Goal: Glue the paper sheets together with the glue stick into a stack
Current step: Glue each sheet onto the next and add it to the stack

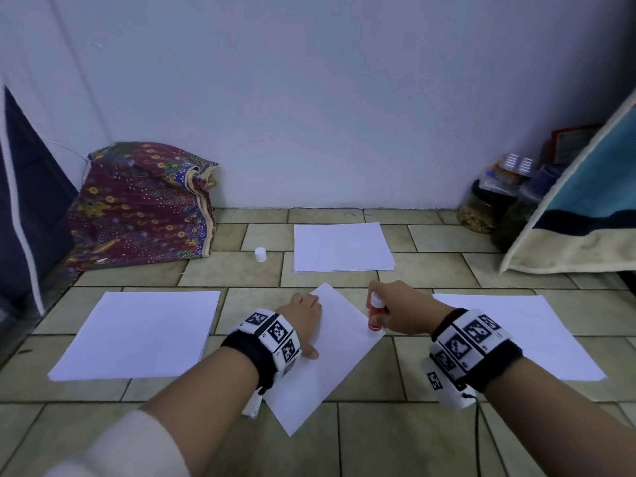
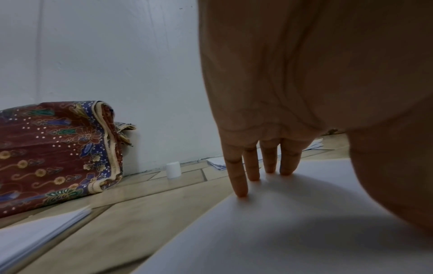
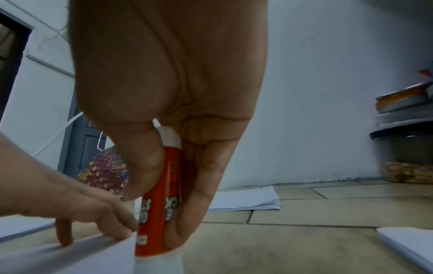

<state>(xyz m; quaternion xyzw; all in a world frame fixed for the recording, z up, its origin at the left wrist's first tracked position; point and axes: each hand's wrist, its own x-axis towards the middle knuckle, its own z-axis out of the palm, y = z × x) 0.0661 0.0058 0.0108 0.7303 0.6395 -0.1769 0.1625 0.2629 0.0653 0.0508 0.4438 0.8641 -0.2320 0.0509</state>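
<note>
A single white sheet [image 1: 330, 359] lies turned at an angle on the tiled floor between my hands. My left hand [image 1: 303, 315] presses flat on its upper left part, with straight fingers [image 2: 251, 166] touching the paper [image 2: 281, 231]. My right hand [image 1: 395, 309] grips a red glue stick [image 1: 375, 315] upright, tip down at the sheet's right corner. In the right wrist view the thumb and fingers wrap the glue stick [image 3: 161, 213], whose end touches the sheet's edge [image 3: 105, 255]. The white cap [image 1: 260, 254] stands apart on the floor.
Three white paper piles lie around: left [image 1: 137, 335], far middle [image 1: 342, 247], right [image 1: 516, 335]. A patterned cloth bundle [image 1: 141, 204] sits by the wall at left. Jars [image 1: 481, 208] and a blue-cream cushion [image 1: 585, 208] stand at right.
</note>
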